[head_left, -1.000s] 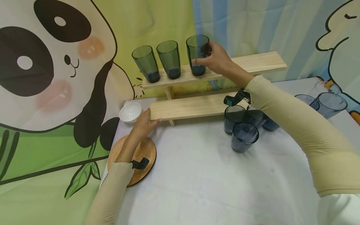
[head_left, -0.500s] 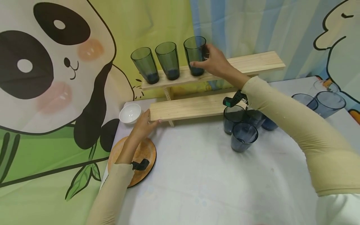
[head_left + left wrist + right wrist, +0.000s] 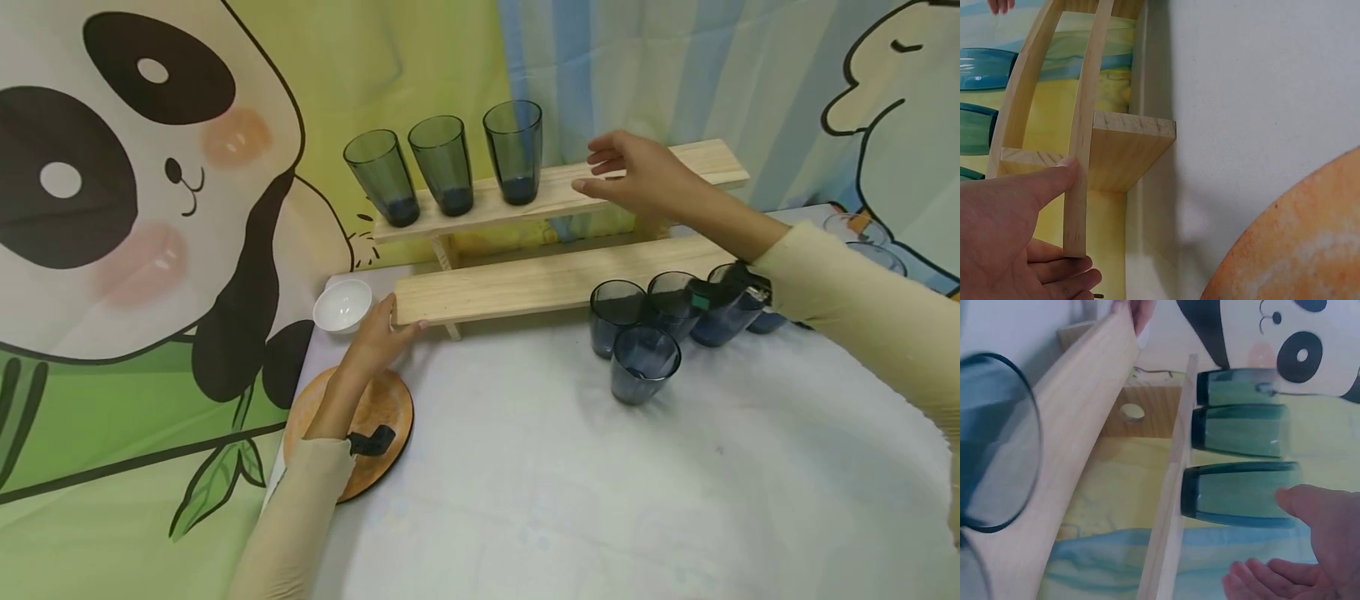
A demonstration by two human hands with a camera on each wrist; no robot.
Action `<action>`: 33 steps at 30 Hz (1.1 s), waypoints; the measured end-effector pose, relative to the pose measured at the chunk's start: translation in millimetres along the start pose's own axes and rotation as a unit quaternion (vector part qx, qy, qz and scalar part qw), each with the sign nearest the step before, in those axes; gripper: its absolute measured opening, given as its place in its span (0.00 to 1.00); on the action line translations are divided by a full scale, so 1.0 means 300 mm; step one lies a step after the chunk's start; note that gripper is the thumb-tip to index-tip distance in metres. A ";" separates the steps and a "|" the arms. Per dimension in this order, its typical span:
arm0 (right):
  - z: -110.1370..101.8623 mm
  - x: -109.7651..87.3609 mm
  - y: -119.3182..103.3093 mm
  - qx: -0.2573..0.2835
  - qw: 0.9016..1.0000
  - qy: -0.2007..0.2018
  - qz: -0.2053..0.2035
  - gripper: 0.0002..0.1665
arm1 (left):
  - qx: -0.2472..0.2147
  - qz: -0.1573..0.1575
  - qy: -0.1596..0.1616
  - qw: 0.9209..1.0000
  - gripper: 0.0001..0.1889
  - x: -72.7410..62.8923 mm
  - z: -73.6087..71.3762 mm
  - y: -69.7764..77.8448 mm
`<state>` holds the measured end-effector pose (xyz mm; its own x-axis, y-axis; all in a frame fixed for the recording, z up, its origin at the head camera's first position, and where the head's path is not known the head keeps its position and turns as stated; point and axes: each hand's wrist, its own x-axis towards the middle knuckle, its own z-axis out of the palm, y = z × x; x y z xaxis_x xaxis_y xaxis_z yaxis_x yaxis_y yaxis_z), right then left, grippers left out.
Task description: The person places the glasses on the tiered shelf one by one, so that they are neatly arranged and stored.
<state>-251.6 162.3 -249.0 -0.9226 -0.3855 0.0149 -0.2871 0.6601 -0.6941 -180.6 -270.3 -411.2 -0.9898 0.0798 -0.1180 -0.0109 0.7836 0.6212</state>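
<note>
Three tall dark-tinted glasses (image 3: 513, 154) stand in a row on the upper board of a two-tier wooden shelf (image 3: 525, 279). My right hand (image 3: 645, 175) is over that board, to the right of the third glass and apart from it, its fingers loosely bent around nothing. At the left end of the lower board, my left hand (image 3: 378, 333) grips the wood. The left wrist view shows its thumb on one face of the board (image 3: 1079, 150) and the fingers around the end. From the right wrist, the nearest glass (image 3: 1241, 494) shows beyond my open hand (image 3: 1310, 550).
Several shorter bluish glasses (image 3: 645, 367) stand on the white-covered table (image 3: 525, 483) before the shelf's right part, some behind my right sleeve. A white bowl (image 3: 342, 306) sits left of the shelf. An orange-brown round board (image 3: 386, 408) lies under my left forearm.
My right hand has let go of the third tall glass and moved right, away from it. The glass stays on the upper board. The left hand keeps its hold on the lower board.
</note>
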 end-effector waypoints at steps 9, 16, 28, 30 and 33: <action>0.016 -0.363 0.082 -0.078 0.995 -0.050 0.023 0.36 | -0.008 0.001 0.002 1.000 0.49 -0.006 -0.010 -0.007; 0.107 -0.548 0.207 -0.123 0.985 -0.109 0.059 0.46 | -0.004 -0.001 0.000 1.000 0.49 -0.007 -0.019 -0.004; 0.389 -0.623 0.362 0.051 0.994 -0.075 0.066 0.59 | -0.003 -0.005 -0.004 1.000 0.49 0.006 -0.001 -0.012; 0.425 -0.622 0.371 0.067 0.995 -0.038 0.059 0.55 | -0.001 -0.004 -0.004 1.000 0.49 0.010 0.001 -0.012; 0.469 -0.623 0.380 0.090 0.995 0.005 0.053 0.52 | -0.003 -0.001 0.000 1.000 0.48 0.009 0.005 -0.012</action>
<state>-75.8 219.0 -432.1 -0.9479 -0.3130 -0.0600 -0.1375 0.5713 -0.8091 -182.9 -271.9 -414.9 -0.9897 0.0788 -0.1198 -0.0137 0.7796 0.6262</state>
